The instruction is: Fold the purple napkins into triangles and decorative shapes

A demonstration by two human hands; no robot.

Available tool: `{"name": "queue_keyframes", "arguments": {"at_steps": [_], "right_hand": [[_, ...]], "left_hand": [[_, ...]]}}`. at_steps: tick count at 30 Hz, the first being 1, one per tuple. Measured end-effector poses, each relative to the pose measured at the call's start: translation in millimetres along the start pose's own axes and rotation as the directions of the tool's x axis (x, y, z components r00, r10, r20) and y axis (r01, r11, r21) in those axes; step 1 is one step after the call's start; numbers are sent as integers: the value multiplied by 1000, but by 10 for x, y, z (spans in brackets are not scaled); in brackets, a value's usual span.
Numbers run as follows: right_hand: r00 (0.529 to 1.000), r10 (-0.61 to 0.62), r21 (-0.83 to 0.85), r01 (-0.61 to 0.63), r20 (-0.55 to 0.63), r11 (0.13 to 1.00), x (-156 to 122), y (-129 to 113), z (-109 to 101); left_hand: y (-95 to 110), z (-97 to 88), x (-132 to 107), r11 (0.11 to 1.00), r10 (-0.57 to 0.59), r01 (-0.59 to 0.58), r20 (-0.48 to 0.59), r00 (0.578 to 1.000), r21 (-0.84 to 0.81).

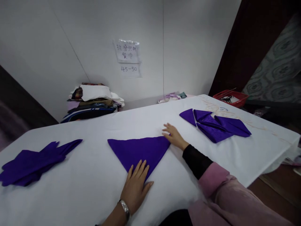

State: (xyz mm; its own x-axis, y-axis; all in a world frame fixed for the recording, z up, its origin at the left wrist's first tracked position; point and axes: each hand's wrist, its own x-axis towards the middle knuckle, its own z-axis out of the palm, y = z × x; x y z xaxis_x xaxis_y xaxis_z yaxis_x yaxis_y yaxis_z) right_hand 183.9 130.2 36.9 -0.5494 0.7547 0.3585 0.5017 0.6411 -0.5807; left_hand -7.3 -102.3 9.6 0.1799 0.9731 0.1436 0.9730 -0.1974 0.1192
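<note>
A purple cloth napkin (138, 150), folded into a triangle, lies flat on the white table (94, 175) in front of me. My left hand (136, 186) rests flat on its near point, fingers stretched out, a watch on the wrist. My right hand (173, 135) presses the napkin's right corner with fingers spread flat. A pile of purple napkins (33, 161) lies at the far left. Several folded purple napkins (216, 125) lie fanned out to the right.
A stack of folded clothes (94, 102) sits at the wall beyond the table. A paper sign (128, 56) hangs on the wall. A red basket (231, 98) stands past the table's right end. A small fabric heap (171, 97) lies at the far edge.
</note>
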Motion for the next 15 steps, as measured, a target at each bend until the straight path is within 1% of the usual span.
{"name": "queue_keyframes", "arguments": {"at_steps": [1,3,5,8,12,15], "right_hand": [[995,87,-23,-88,-43,996,20,114,-91],[971,225,-50,-230,-83,972,21,319,-241],[951,298,-57,-303,-86,951,-16,463,-319],[936,346,-49,-349,-61,936,-85,547,-305],[930,366,-48,-367,-22,929,-106,542,-202],[928,372,-58,-372,1,927,-86,556,-148]], "left_hand": [[6,10,-20,1000,2,-2,-13,1000,-1],[8,26,-46,1000,8,-8,-48,999,-5],[6,32,-57,1000,16,-16,-83,996,-5],[4,28,-65,1000,24,-23,-126,992,6],[-8,31,-105,1000,15,-11,-179,984,24],[-11,34,-149,1000,2,-2,-217,976,-1]]}}
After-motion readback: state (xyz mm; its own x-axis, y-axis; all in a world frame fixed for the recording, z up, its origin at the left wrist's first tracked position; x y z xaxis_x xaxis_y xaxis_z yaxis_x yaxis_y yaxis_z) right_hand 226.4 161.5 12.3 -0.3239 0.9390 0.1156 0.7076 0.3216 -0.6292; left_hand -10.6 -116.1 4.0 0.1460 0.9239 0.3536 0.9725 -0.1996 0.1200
